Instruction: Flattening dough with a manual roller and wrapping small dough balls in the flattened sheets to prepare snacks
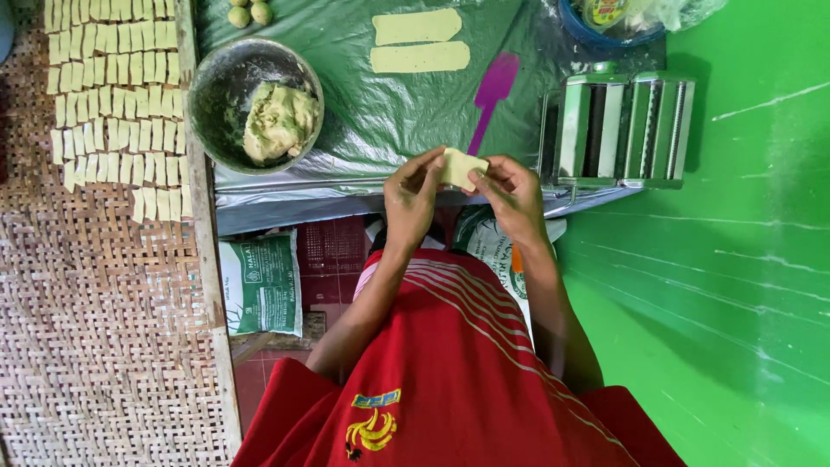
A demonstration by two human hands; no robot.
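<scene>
Green-painted wall (735,285) on the right, a table draped in clear plastic sheet (389,121) over dark green, seen from above. Left hand (411,195) and right hand (512,195) raised together just past the near edge of the table, both pinching one small pale piece of dough (461,166) between thumbs and fingertips, the piece held flat and slightly tilted in the air between them. Just beyond the hands, a purple spatula (491,95) lying on the plastic. Farther back, two long flat dough strips (419,41) side by side. To the left, a worn metal bowl (226,82) holding a lump of pale greenish dough (278,121). To the right of the hands, a shiny metal pasta roller (618,125) standing at the table edge. Far left, a woven bamboo tray (104,320) with rows of small cut dough rectangles (112,95) laid close together. Below the table, a printed green-and-white sack (261,284) on the reddish floor. Red striped shirt (450,372) in the foreground.
</scene>
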